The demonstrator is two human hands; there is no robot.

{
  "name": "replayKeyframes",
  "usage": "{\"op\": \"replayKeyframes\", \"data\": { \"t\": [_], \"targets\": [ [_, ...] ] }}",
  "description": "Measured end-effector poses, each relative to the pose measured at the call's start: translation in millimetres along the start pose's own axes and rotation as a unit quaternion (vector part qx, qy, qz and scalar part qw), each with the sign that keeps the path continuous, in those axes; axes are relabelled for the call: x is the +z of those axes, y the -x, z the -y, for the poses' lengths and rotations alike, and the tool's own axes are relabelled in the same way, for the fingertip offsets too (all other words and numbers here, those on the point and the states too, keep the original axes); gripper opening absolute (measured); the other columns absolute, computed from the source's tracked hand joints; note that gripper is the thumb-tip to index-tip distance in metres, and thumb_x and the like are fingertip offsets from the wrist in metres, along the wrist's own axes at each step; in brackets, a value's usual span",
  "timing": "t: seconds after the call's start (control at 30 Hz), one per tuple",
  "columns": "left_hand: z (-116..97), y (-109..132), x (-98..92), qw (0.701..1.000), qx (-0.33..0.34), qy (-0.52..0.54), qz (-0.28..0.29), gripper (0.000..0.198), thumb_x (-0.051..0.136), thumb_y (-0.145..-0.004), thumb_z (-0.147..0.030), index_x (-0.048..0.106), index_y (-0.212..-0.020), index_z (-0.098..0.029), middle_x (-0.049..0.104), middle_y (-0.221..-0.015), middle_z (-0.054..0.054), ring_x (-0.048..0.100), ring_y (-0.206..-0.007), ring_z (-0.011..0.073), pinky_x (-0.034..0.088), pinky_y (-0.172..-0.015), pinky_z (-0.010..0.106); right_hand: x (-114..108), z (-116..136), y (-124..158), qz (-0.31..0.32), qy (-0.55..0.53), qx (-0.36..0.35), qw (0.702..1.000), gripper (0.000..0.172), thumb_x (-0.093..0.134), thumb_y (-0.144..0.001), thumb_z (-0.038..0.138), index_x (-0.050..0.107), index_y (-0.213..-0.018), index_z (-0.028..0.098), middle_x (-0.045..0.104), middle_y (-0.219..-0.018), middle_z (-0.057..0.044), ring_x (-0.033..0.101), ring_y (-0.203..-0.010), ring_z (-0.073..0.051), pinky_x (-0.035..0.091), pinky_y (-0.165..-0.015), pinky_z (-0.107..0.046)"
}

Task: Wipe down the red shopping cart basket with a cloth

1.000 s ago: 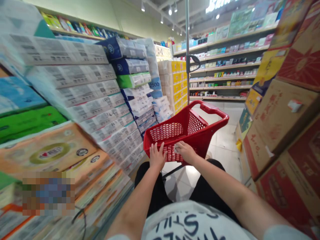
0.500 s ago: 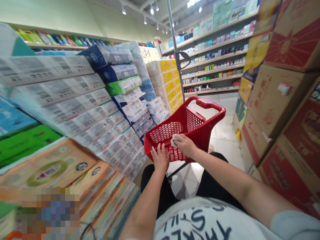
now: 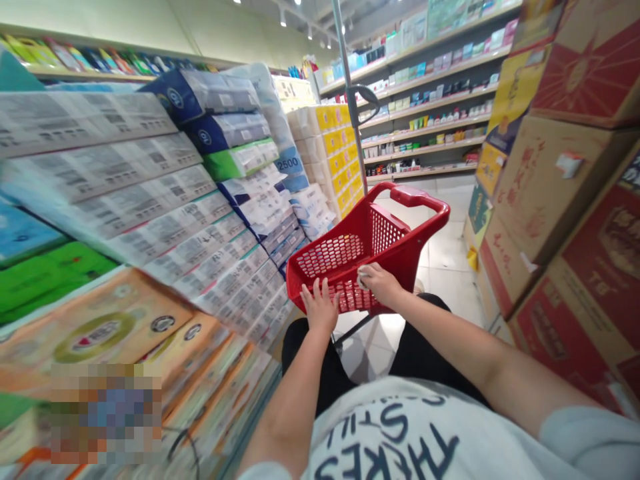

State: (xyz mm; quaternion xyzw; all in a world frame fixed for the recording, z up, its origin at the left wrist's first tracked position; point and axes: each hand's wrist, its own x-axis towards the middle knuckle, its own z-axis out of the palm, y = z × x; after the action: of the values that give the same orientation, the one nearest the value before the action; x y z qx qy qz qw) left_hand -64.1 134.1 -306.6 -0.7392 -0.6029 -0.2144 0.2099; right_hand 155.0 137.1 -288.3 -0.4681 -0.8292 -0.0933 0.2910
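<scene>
A red plastic shopping cart [image 3: 327, 257] with perforated basket walls stands in front of my knees, its handle at the far right. My left hand [image 3: 320, 305] lies at the basket's near side, fingers spread, with nothing in it. Bunched in my right hand [image 3: 383, 285] is a small whitish cloth [image 3: 363, 275], pressed against the near side wall of the basket. Most of the cloth is hidden by my fingers, so its exact kind is hard to make out. No goods show inside the basket.
Stacked tissue packs [image 3: 200, 233] rise close on the left, orange packs [image 3: 95, 327] nearest. Cardboard cartons [image 3: 555, 187] line the right side. A grey pole [image 3: 353, 100] stands behind the cart, and stocked shelves [image 3: 430, 137] fill the back. White floor tiles [image 3: 440, 260] run between.
My right hand has slid a little to the right along the cart's near side with the cloth. My left hand stays almost in place, and the view has tilted slightly down.
</scene>
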Motion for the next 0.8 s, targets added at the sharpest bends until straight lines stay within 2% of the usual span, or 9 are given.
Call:
{"op": "replayKeyframes", "data": {
  "t": [0.07, 0.1, 0.27, 0.33, 0.47, 0.53, 0.67, 0.7, 0.8],
  "targets": [
    [0.2, 0.3, 0.0, 1.000, 0.002, 0.003, 0.001, 0.056, 0.048, -0.091, -0.041, 0.044, -0.140, -0.013, 0.041, -0.143, 0.014, 0.020, -0.138, 0.0451, 0.025, -0.110, 0.063, 7.0, -4.2, 11.9, 0.073, 0.007, 0.032, 0.997, 0.017, 0.054, -0.088, 0.017, 0.070, -0.084, 0.020, 0.063, -0.105, -0.008, 0.051, -0.098, -0.021, 0.050, -0.070, -0.027],
    [0.0, 0.6, 0.2, 1.000, 0.003, 0.003, -0.001, 0.056, 0.048, -0.091, -0.041, 0.043, -0.140, -0.013, 0.041, -0.143, 0.014, 0.020, -0.138, 0.0451, 0.025, -0.110, 0.063, 9.5, -5.5, 15.8, 0.078, 0.005, 0.043, 0.996, 0.016, 0.055, -0.088, 0.017, 0.070, -0.083, 0.020, 0.063, -0.104, -0.008, 0.051, -0.097, -0.021, 0.050, -0.068, -0.027],
    [-2.7, 0.5, 2.1, 1.000, -0.003, -0.001, -0.015, 0.057, 0.049, -0.091, -0.041, 0.044, -0.139, -0.012, 0.041, -0.143, 0.015, 0.018, -0.138, 0.0460, 0.024, -0.110, 0.064, 4.1, -6.5, 10.7, -0.036, -0.003, 0.029, 0.999, 0.019, 0.050, -0.092, 0.021, 0.069, -0.095, 0.018, 0.061, -0.112, -0.010, 0.047, -0.106, -0.022, 0.047, -0.092, -0.033],
    [-3.1, 0.0, 2.3, 1.000, -0.002, -0.001, -0.016, 0.056, 0.048, -0.091, -0.041, 0.044, -0.139, -0.012, 0.041, -0.142, 0.016, 0.019, -0.138, 0.0462, 0.024, -0.109, 0.064, 4.4, -7.0, 11.8, -0.027, -0.013, 0.044, 0.999, 0.019, 0.050, -0.092, 0.021, 0.068, -0.097, 0.019, 0.060, -0.116, -0.009, 0.046, -0.109, -0.022, 0.046, -0.093, -0.034],
    [-1.9, 0.2, 2.3, 1.000, 0.002, 0.001, -0.016, 0.056, 0.048, -0.091, -0.041, 0.044, -0.139, -0.013, 0.042, -0.142, 0.016, 0.019, -0.138, 0.0456, 0.025, -0.109, 0.063, 17.0, -11.4, 30.4, 0.064, -0.044, 0.076, 0.994, 0.014, 0.056, -0.086, 0.016, 0.070, -0.087, 0.020, 0.063, -0.110, -0.007, 0.051, -0.103, -0.020, 0.049, -0.083, -0.031],
    [-1.2, 0.7, 2.5, 1.000, 0.003, 0.001, -0.016, 0.056, 0.049, -0.091, -0.041, 0.044, -0.140, -0.013, 0.042, -0.142, 0.015, 0.019, -0.139, 0.0455, 0.025, -0.109, 0.063, 19.3, -14.6, 35.4, 0.043, -0.050, 0.082, 0.994, 0.017, 0.054, -0.087, 0.016, 0.070, -0.092, 0.020, 0.063, -0.110, -0.007, 0.051, -0.104, -0.020, 0.049, -0.085, -0.031],
    [-2.1, 1.4, 2.2, 1.000, -0.005, -0.004, -0.016, 0.057, 0.049, -0.091, -0.041, 0.043, -0.140, -0.012, 0.041, -0.142, 0.016, 0.017, -0.139, 0.0449, 0.024, -0.110, 0.064, 12.7, -21.0, 30.5, -0.069, -0.047, 0.087, 0.993, 0.027, 0.045, -0.092, 0.020, 0.067, -0.108, 0.022, 0.059, -0.120, -0.008, 0.045, -0.116, -0.022, 0.045, -0.096, -0.035],
    [-2.7, 1.4, 1.9, 1.000, -0.006, -0.006, -0.015, 0.057, 0.048, -0.091, -0.041, 0.043, -0.140, -0.012, 0.041, -0.142, 0.017, 0.017, -0.139, 0.0448, 0.024, -0.110, 0.064, 12.1, -22.1, 29.6, -0.067, -0.044, 0.090, 0.993, 0.027, 0.045, -0.092, 0.019, 0.067, -0.108, 0.022, 0.059, -0.121, -0.008, 0.045, -0.116, -0.022, 0.045, -0.096, -0.035],
    [-4.6, 1.3, 0.9, 1.000, -0.003, -0.008, -0.011, 0.057, 0.047, -0.092, -0.042, 0.043, -0.140, -0.013, 0.041, -0.142, 0.016, 0.018, -0.139, 0.0445, 0.025, -0.109, 0.064, 16.5, -23.5, 32.1, 0.000, -0.043, 0.104, 0.994, 0.021, 0.050, -0.089, 0.018, 0.070, -0.095, 0.022, 0.062, -0.113, -0.007, 0.051, -0.107, -0.020, 0.049, -0.090, -0.030]
  ]
}}
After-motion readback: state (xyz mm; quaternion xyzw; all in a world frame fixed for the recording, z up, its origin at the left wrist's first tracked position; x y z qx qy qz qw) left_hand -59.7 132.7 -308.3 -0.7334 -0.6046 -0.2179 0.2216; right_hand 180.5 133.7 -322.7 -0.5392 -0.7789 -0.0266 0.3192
